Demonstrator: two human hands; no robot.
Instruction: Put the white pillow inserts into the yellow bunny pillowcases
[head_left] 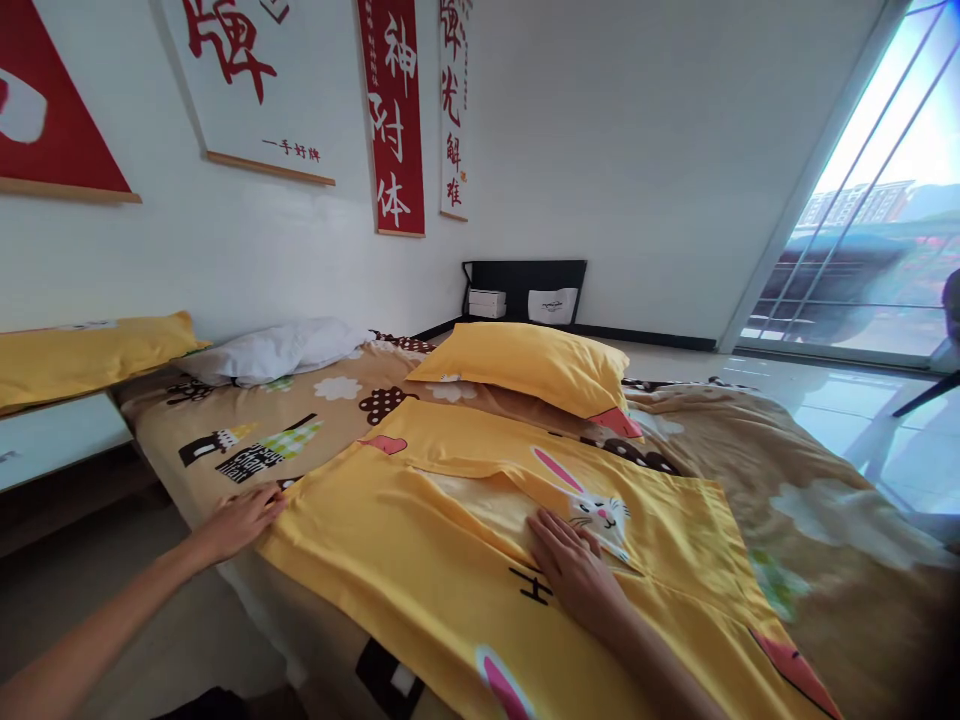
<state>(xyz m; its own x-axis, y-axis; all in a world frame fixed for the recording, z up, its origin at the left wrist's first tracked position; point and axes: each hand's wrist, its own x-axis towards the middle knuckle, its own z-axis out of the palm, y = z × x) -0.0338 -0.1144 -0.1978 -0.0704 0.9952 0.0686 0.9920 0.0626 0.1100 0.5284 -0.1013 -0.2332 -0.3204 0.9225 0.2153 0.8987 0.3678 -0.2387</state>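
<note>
- While both hands lie on the bed point(817, 560), the yellow cover point(450, 560) is spread flat across its near half, at the 6 o'clock part of the view.
- Left hand point(238, 520): at 8 o'clock, palm down, at the cover's left edge. Fingers are stretched out and close together, pointing toward 3 o'clock; the fingertips touch the edge. Nothing is clamped.
- Right hand point(574, 565): just right of centre, at 5 o'clock, palm down on the cover. Fingers are straight and slightly apart, pointing toward 11 o'clock; flat on the fabric, not gripping it.
- Cover: yellow cloth with a printed rabbit point(592, 505) just beside the right fingertips, at their 1 o'clock. A paler panel shows at 10 o'clock from the right hand. A second pink-eared print lies at the near edge, at 6 o'clock.
- Bed: brown patterned sheet shows under the cover and around it, from 9 o'clock to 3 o'clock.
- Yellow pillow point(532, 365): rests on the bed at 12 o'clock from the cover, touching its far edge.
- White pillow point(274, 350): crumpled at the bed's far left corner, at 10 o'clock.
- Second yellow pillow point(82, 352): on a ledge at 9 o'clock, apart from the bed.
- Wall: red and white scrolls point(391, 115) hang at 12 o'clock.
- Window point(870, 220): at 2 o'clock, with bright daylight.
</note>
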